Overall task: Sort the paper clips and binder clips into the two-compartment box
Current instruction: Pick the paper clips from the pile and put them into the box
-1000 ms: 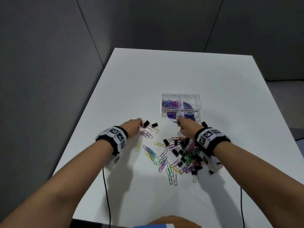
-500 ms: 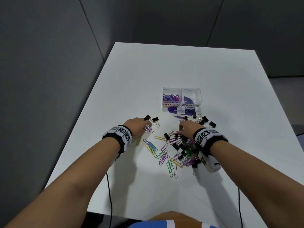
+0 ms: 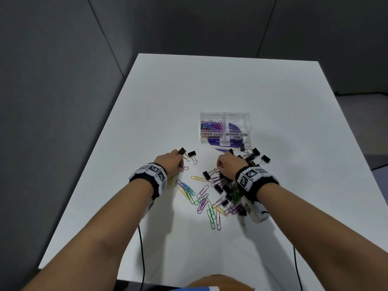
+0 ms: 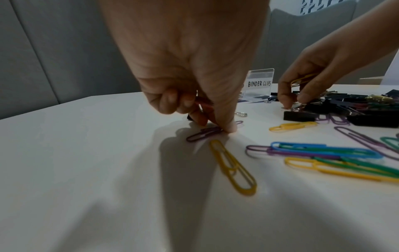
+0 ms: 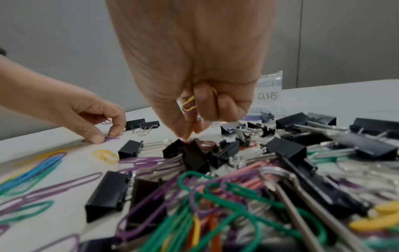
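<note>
Surface (image 3: pixel 273 97) is white, smooth and rectangular, set into a corner of grey panelled walls (image 3: pixel 52 80) with thin vertical seams; a grey floor shows to the right. Two thin black cables (image 3: pixel 142 248) hang off its near edge. Toward the middle stands the clear two-compartment box (image 3: pixel 225 116), labelled "PAPER CLIPS" on the left and "BINDER CLIPS" on the right; coloured clips fill the left compartment, and no clips can be seen in the right one. Nearer the person, loose paper clips (image 3: pixel 201 198) in purple, green, blue and yellow lie scattered, tangled on the right with a heap of black binder clips (image 3: pixel 254 156). Two more black clips (image 3: pixel 192 153) sit apart on the left.

The left hand (image 3: pixel 171 164) is curled, with paper clips tucked in its fingers, its thumb pressing a purple paper clip (image 4: pixel 204 134) against the surface. A yellow paper clip (image 4: pixel 233 168) lies just beside it. The right hand (image 3: pixel 230 166) holds a yellow clip (image 5: pixel 190 104) in its curled fingers while thumb and fingertip reach down into the binder-clip heap.
</note>
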A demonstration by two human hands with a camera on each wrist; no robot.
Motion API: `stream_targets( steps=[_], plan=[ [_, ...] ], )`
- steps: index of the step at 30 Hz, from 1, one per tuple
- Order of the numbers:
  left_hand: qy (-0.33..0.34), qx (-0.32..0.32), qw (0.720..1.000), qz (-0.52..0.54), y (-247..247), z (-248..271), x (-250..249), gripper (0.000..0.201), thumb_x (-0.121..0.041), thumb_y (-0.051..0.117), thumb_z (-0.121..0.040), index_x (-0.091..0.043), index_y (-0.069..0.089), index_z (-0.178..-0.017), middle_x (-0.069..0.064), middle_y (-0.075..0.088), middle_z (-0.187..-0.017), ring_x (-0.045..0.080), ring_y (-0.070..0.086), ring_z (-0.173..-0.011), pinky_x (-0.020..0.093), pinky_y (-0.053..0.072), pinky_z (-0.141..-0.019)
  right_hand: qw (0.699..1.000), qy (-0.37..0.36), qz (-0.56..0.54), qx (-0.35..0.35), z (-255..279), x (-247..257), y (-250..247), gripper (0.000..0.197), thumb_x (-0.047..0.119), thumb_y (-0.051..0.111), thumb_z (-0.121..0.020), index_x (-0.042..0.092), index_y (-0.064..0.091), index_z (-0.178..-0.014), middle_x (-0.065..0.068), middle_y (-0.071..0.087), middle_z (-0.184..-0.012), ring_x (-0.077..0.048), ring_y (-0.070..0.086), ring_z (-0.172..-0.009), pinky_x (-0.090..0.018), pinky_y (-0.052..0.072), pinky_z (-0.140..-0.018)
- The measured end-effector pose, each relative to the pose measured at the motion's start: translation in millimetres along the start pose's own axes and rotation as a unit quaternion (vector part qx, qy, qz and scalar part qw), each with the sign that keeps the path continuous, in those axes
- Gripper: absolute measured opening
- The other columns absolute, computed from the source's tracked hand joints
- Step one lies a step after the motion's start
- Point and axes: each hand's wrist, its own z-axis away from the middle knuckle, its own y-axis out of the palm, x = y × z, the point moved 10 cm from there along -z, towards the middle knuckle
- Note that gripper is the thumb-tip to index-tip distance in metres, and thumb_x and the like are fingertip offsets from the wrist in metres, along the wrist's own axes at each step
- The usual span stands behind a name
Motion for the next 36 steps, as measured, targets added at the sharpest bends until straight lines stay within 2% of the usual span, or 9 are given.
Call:
stream_targets(
  steps=[6, 12, 18, 24, 27, 30, 32, 34, 36],
  plan=[
    [0.007, 0.011, 1.0, 0.028, -0.7, -1.2, -4.8, 0.021, -0.02, 0.054, -0.092, -0.013, 0.058, -0.112, 0.004, 0.062, -0.12, 0.023, 0.057, -0.112, 0.034, 0.046, -0.094, 0.997, -0.044, 0.062, -0.001, -1.5, 16.4, -6.1, 0.021, 0.01, 0.049, -0.092, 0.006, 0.056, -0.111, -0.013, 0.058, -0.119, -0.032, 0.059, -0.104, -0.038, 0.048, -0.084],
    [0.009, 0.055, 0.998, 0.002, 7.7, -2.6, -10.9, 0.028, -0.017, 0.047, -0.096, -0.009, 0.056, -0.121, 0.011, 0.055, -0.128, 0.028, 0.055, -0.117, 0.037, 0.045, -0.097, 0.987, -0.05, 0.148, 0.023, -5.3, 20.6, 2.7, 0.025, 0.001, 0.046, -0.09, 0.005, 0.058, -0.111, -0.012, 0.064, -0.114, -0.031, 0.061, -0.104, -0.038, 0.05, -0.084],
    [-0.006, 0.05, 0.998, 0.048, 7.3, 2.3, -7.3, 0.027, -0.012, 0.039, -0.098, -0.007, 0.053, -0.12, 0.013, 0.055, -0.126, 0.03, 0.055, -0.113, 0.038, 0.044, -0.096, 0.994, -0.015, 0.101, 0.042, -2.9, 7.0, 0.5, 0.023, 0.019, 0.049, -0.093, 0.007, 0.059, -0.11, -0.011, 0.064, -0.113, -0.029, 0.062, -0.103, -0.038, 0.05, -0.085],
    [-0.03, 0.042, 0.995, 0.083, 2.7, 10.5, 8.8, 0.029, -0.022, 0.032, -0.101, -0.006, 0.047, -0.121, 0.014, 0.06, -0.117, 0.031, 0.057, -0.104, 0.037, 0.043, -0.088, 0.998, -0.008, 0.062, 0.011, 1.5, 4.0, -6.4, 0.014, 0.02, 0.048, -0.092, 0.008, 0.053, -0.097, -0.01, 0.063, -0.106, -0.025, 0.055, -0.082, -0.033, 0.046, -0.073],
    [-0.032, 0.016, 0.997, 0.063, -1.5, 17.8, 16.8, 0.025, -0.029, 0.036, -0.097, -0.007, 0.047, -0.105, 0.013, 0.06, -0.1, 0.027, 0.051, -0.084, 0.034, 0.04, -0.075, 0.998, -0.016, 0.051, -0.02, 4.2, 13.1, -12.3, 0.012, 0.021, 0.045, -0.093, 0.012, 0.039, -0.088, -0.005, 0.056, -0.078, -0.024, 0.049, -0.074, -0.031, 0.039, -0.062],
    [-0.049, 0.021, 0.998, 0.014, 1.0, 24.5, 26.9, 0.041, -0.044, 0.03, -0.099, -0.009, 0.05, -0.094, 0.012, 0.063, -0.102, 0.03, 0.057, -0.091, 0.033, 0.043, -0.08, 0.996, -0.038, 0.033, -0.067, 10.0, 35.1, -26.2, 0.009, 0.018, 0.041, -0.094, 0.011, 0.036, -0.091, 0.002, 0.04, -0.061, -0.025, 0.047, -0.067, -0.029, 0.03, -0.052],
    [-0.053, 0.02, 0.998, 0.014, 2.9, 28.0, 30.6, 0.049, -0.043, 0.023, -0.102, -0.006, 0.056, -0.097, 0.014, 0.064, -0.107, 0.031, 0.06, -0.101, 0.035, 0.044, -0.086, 0.995, -0.059, 0.031, -0.072, 11.8, 51.9, -29.7, 0.012, 0.012, 0.038, -0.095, 0.008, 0.042, -0.105, -0.003, 0.048, -0.071, -0.024, 0.046, -0.068, -0.031, 0.032, -0.057],
    [-0.051, 0.017, 0.998, 0.043, 3.7, 30.1, 31.5, 0.048, -0.036, 0.022, -0.103, -0.004, 0.057, -0.108, 0.017, 0.063, -0.113, 0.032, 0.059, -0.107, 0.036, 0.044, -0.09, 0.997, -0.068, 0.017, -0.033, 9.9, 64.0, -21.0, 0.028, 0.006, 0.035, -0.095, 0.006, 0.039, -0.122, -0.012, 0.057, -0.086, -0.024, 0.047, -0.073, -0.033, 0.034, -0.063],
    [-0.052, 0.016, 0.996, 0.065, 5.0, 31.4, 31.2, 0.042, -0.029, 0.024, -0.104, -0.002, 0.054, -0.113, 0.018, 0.062, -0.116, 0.031, 0.058, -0.108, 0.036, 0.043, -0.091, 0.997, -0.073, -0.012, 0.012, 7.4, 72.8, -7.7, 0.033, 0.003, 0.037, -0.094, 0.004, 0.039, -0.127, -0.019, 0.06, -0.107, -0.027, 0.053, -0.083, -0.036, 0.04, -0.07]
  ],
)
